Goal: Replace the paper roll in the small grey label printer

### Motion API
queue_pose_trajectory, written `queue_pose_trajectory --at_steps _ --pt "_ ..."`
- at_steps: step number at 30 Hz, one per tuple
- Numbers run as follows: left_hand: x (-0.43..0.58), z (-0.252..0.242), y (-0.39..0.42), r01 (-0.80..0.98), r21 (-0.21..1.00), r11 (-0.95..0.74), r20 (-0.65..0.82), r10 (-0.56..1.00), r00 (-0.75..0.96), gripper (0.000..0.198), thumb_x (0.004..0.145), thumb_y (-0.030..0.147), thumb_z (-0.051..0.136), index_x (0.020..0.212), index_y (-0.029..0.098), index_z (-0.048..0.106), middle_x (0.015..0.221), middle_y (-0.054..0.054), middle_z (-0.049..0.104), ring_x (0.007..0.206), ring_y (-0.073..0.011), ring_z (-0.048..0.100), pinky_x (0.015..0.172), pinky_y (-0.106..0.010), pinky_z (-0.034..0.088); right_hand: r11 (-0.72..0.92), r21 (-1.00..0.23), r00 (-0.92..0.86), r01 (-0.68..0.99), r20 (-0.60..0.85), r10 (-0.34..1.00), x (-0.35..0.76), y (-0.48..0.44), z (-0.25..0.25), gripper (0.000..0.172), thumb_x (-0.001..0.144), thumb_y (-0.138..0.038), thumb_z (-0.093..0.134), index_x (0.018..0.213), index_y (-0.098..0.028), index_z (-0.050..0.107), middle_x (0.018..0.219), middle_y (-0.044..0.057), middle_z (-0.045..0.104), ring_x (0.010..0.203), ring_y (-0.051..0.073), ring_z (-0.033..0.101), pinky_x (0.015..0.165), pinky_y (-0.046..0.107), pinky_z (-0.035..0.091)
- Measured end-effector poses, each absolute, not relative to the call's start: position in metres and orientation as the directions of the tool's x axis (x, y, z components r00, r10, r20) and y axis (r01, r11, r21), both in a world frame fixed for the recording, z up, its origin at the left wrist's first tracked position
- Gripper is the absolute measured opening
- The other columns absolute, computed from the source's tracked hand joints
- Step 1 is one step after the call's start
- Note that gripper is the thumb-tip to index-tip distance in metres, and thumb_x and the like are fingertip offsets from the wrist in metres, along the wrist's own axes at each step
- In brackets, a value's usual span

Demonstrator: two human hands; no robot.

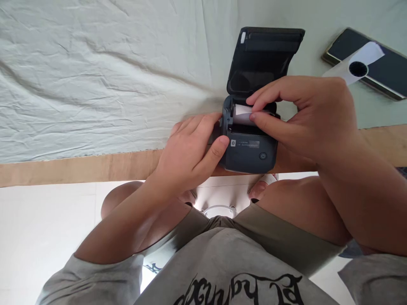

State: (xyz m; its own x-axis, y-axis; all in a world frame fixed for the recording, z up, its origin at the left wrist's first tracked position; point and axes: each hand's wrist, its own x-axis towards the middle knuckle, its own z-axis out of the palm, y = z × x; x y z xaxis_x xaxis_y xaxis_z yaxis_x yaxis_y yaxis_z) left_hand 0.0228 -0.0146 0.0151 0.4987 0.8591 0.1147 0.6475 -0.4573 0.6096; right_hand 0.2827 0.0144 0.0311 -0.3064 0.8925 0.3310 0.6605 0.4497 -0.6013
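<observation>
The right hand pinches the light, probably easily creased paper roll, best held by its ends, inside the printer at the surface's near edge; the left hand, thumb spread, clasps the printer's side.

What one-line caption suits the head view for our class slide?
Left hand against an open dark printer, right hand handling the white paper roll inside.
</observation>
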Motion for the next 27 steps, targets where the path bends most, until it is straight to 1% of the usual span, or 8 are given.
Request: queue_pose_trajectory --at_steps 4,7,12,15,18,21,23,27 --pt "0.018 0.019 -0.012 0.617 0.673 -0.408 0.092 0.874 0.478 0.065 0.123 0.06 0.034 0.154 0.014 0.068 0.15 -0.018 0.079 0.14 -0.037 0.075 0.122 -0.056 0.058 0.555 -0.589 -0.365 0.588 0.419 0.831 0.282 0.008 0.036 0.012 0.097 -0.018 0.077 0.09 -0.027 0.079 0.106 -0.002 0.087 0.102 0.019 0.084 0.091 0.035 0.069" --pt "0.018 0.019 -0.008 0.609 0.688 -0.395 0.105 0.884 0.456 0.067 0.122 0.066 0.037 0.155 0.017 0.067 0.153 -0.017 0.078 0.144 -0.0377 0.074 0.124 -0.056 0.06 0.632 -0.535 -0.415 0.561 0.478 0.774 0.286 0.004 0.033 0.012 0.1 -0.02 0.077 0.092 -0.029 0.08 0.106 -0.003 0.086 0.105 0.018 0.084 0.093 0.034 0.071" --pt "0.027 0.018 -0.001 0.555 0.732 -0.395 0.119 0.877 0.466 0.057 0.122 0.061 0.046 0.159 0.022 0.064 0.156 -0.013 0.077 0.144 -0.0362 0.074 0.123 -0.054 0.062 0.765 -0.434 -0.51 0.477 0.572 0.642 0.293 0.002 0.021 0.013 0.102 -0.017 0.075 0.098 -0.03 0.078 0.112 -0.005 0.086 0.111 0.017 0.084 0.104 0.036 0.07" --pt "0.034 0.014 0.004 0.526 0.751 -0.4 0.127 0.869 0.479 0.06 0.122 0.066 0.045 0.16 0.023 0.063 0.154 -0.013 0.077 0.142 -0.0377 0.075 0.123 -0.056 0.061 0.818 -0.373 -0.548 0.437 0.611 0.571 0.297 -0.001 0.014 0.017 0.099 -0.014 0.079 0.107 -0.029 0.075 0.12 -0.005 0.086 0.118 0.018 0.083 0.103 0.038 0.068" --pt "0.037 0.009 0.008 0.516 0.754 -0.408 0.128 0.861 0.493 0.063 0.121 0.068 0.048 0.163 0.024 0.061 0.151 -0.012 0.078 0.14 -0.0402 0.075 0.124 -0.059 0.061 0.815 -0.369 -0.564 0.447 0.592 0.576 0.299 -0.004 0.01 0.022 0.097 -0.013 0.08 0.112 -0.029 0.074 0.117 -0.006 0.086 0.125 0.02 0.082 0.104 0.041 0.066" --pt "0.037 0.004 0.01 0.511 0.752 -0.417 0.139 0.857 0.496 0.064 0.119 0.065 0.051 0.166 0.022 0.059 0.152 -0.014 0.076 0.143 -0.0423 0.073 0.126 -0.061 0.059 0.829 -0.304 -0.565 0.469 0.619 0.547 0.3 -0.007 0.01 0.024 0.098 -0.015 0.08 0.116 -0.03 0.075 0.114 -0.006 0.086 0.129 0.021 0.081 0.102 0.042 0.063" --pt "0.036 0.003 0.01 0.507 0.751 -0.424 0.145 0.854 0.5 0.063 0.119 0.063 0.051 0.167 0.022 0.058 0.154 -0.014 0.076 0.144 -0.0423 0.073 0.128 -0.061 0.057 0.84 -0.274 -0.565 0.469 0.638 0.524 0.302 -0.007 0.011 0.021 0.1 -0.018 0.079 0.117 -0.03 0.076 0.114 -0.006 0.087 0.125 0.022 0.082 0.098 0.043 0.063" --pt "0.036 -0.002 0.007 0.494 0.733 -0.468 0.178 0.833 0.524 0.065 0.115 0.058 0.054 0.173 0.027 0.048 0.164 -0.012 0.072 0.149 -0.0413 0.07 0.132 -0.062 0.053 0.846 -0.344 -0.541 0.407 0.656 0.527 0.303 -0.005 0.012 0.01 0.104 -0.021 0.072 0.109 -0.029 0.076 0.103 -0.004 0.086 0.107 0.02 0.083 0.093 0.042 0.066"
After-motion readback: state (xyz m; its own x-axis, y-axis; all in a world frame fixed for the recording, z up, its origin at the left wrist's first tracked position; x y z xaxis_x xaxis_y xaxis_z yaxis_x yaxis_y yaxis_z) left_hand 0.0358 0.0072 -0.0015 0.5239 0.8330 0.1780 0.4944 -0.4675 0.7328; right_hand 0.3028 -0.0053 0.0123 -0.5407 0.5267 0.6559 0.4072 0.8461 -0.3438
